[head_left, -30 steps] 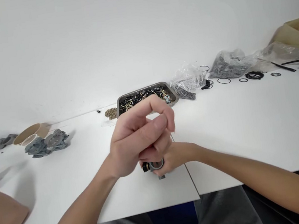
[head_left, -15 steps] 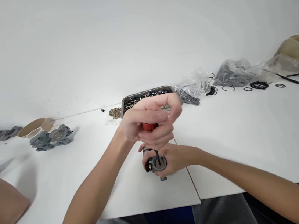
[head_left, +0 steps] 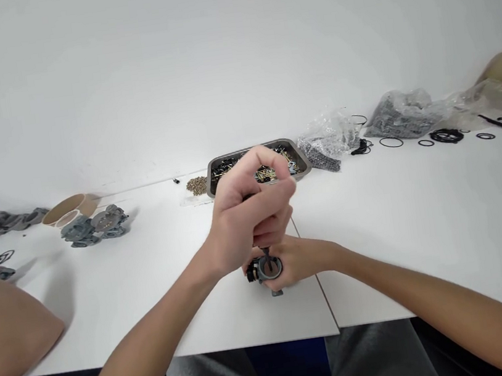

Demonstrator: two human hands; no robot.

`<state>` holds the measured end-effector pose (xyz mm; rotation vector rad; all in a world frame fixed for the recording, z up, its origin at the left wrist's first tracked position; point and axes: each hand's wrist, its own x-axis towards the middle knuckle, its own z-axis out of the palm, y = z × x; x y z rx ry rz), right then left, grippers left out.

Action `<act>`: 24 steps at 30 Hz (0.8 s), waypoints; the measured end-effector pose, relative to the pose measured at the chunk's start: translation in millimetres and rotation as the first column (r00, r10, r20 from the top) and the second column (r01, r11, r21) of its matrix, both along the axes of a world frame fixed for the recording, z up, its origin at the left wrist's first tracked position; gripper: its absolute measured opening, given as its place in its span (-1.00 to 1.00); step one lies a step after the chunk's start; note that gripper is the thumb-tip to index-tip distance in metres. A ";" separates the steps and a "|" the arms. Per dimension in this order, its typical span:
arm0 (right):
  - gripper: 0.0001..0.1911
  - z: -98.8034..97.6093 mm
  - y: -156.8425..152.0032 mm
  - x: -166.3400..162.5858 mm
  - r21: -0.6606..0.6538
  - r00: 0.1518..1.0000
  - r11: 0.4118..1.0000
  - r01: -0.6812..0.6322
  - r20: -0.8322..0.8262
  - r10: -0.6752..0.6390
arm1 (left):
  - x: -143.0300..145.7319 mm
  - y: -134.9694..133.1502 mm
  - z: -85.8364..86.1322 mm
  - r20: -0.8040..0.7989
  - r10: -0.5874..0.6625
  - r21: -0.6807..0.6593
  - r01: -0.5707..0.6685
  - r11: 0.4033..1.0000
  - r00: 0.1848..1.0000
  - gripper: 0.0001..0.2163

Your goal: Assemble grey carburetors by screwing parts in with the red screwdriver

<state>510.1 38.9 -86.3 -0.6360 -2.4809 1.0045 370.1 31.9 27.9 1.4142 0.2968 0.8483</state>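
Observation:
My left hand [head_left: 248,204] is closed around the handle of a screwdriver [head_left: 266,253], held upright. The fingers now cover most of the handle. The dark shaft points down into the round bore of a small grey carburetor [head_left: 263,273]. Whether the tip sits on a screw, I cannot tell. Low over the white table, my right hand [head_left: 294,261] grips the carburetor from the right side. Black and brass-coloured fittings stick out on the left of that part.
Behind my hands stands a metal tray [head_left: 305,168] of small screws and parts, beside a brass-coloured pile [head_left: 197,186]. More carburetors [head_left: 110,221] and a tape roll [head_left: 88,204] lie left, near another person's arm [head_left: 13,327]. Plastic bags [head_left: 402,114] and black rings [head_left: 447,135] lie right.
My left hand has turned around the screwdriver, its back now facing me more and the red handle hidden. My right hand still holds the carburetor. The view has shifted slightly.

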 end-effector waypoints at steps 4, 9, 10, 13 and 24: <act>-0.60 1.2 -0.8 0.8 -0.010 1.000 1.000 0.018 0.016 -0.018 | -10.0 15.0 2.3 -0.019 -0.308 -0.029 0.308 0.951 0.951 -0.92; -0.64 -4.3 1.1 -0.1 0.051 0.999 0.999 0.003 -0.039 -0.001 | -6.0 55.3 -7.8 -0.061 -0.527 -0.076 0.523 0.849 0.847 -0.77; -0.63 -4.3 1.3 -0.2 0.052 0.999 0.999 -0.002 -0.042 0.005 | -2.6 62.3 -10.0 -0.066 -0.608 -0.095 0.601 0.793 0.791 -0.73; -0.62 0.3 0.4 0.2 0.021 1.000 1.000 0.002 -0.008 -0.002 | 6.8 69.6 -11.0 -0.032 -0.768 -0.164 0.755 0.635 0.640 -0.74; -0.62 2.2 -0.2 -0.7 0.024 1.000 0.999 0.024 0.006 -0.024 | 5.4 4.9 8.4 -0.138 0.194 0.013 -0.194 0.981 0.971 -0.86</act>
